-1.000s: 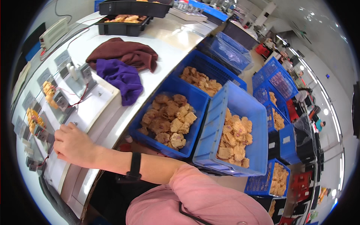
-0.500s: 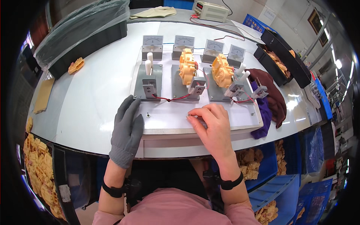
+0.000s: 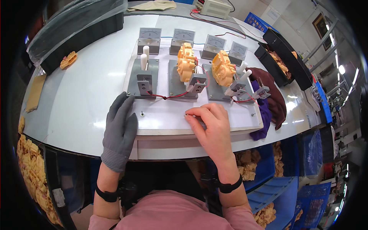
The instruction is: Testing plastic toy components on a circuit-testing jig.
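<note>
My left hand (image 3: 121, 128), in a grey glove, lies with fingers stretched along the left edge of a white board (image 3: 165, 124), fingertips at the corner of a grey base plate (image 3: 132, 80). My bare right hand (image 3: 210, 124) pinches at a small metal toggle switch near the board's front, mostly hidden by thumb and forefinger. A similar toggle switch (image 3: 142, 114) stands to its left. Behind are fixtures with white-handled clamps (image 3: 144, 61) and red wires. One yellow plastic gear housing (image 3: 186, 67) sits upright in the middle fixture, another housing (image 3: 223, 68) in the one to its right.
Several dial meters (image 3: 183, 36) stand behind the fixtures. A power supply (image 3: 212, 8) is at the back. Black bins (image 3: 82, 42) stand left and right, the right one holding yellow parts. Brown cloth (image 3: 274, 92) and purple cloth (image 3: 260, 130) lie right. Blue crates (image 3: 268, 195) are below.
The whole view has shifted slightly, so everything appears a little farther left and higher. Both hands keep their places on the board, and the housings stay in their fixtures.
</note>
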`<state>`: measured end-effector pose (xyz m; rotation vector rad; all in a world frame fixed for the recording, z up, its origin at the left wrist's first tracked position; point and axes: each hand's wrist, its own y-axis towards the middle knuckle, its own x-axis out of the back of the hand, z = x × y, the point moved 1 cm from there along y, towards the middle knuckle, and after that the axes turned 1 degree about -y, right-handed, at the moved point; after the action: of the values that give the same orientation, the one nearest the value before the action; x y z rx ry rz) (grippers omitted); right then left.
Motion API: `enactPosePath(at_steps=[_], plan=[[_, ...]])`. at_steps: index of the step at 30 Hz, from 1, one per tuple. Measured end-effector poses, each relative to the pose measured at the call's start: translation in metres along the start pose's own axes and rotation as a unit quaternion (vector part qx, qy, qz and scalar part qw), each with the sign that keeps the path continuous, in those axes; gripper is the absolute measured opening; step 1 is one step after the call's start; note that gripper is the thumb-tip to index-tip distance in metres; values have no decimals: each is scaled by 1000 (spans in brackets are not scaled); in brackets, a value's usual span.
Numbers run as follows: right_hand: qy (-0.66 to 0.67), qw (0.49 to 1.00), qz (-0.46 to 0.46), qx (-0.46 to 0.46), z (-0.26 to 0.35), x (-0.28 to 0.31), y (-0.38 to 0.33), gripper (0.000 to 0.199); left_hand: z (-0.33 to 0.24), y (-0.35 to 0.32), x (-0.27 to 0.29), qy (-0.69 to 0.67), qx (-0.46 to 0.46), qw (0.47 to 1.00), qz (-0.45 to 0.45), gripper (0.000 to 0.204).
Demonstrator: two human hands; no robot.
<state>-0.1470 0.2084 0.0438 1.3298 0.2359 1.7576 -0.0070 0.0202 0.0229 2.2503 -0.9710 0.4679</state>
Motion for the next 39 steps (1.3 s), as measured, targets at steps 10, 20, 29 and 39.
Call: enactPosePath(at_steps=[10,20,29,39], plan=[[2,1000,3,4,2,3,1,7,0,0,0,5,2,1000,-2,40],[7,1000,2,-8,3,0,3,7,-1,1,0,12,1,1000,-1,40],[-7,999,17,-38,3,-2,3,8,0,1,1,14,1,1000,0,40],[-8,999,15,-29,2,-2,3,8,2,1,0,3,-4,1000,-3,40]])
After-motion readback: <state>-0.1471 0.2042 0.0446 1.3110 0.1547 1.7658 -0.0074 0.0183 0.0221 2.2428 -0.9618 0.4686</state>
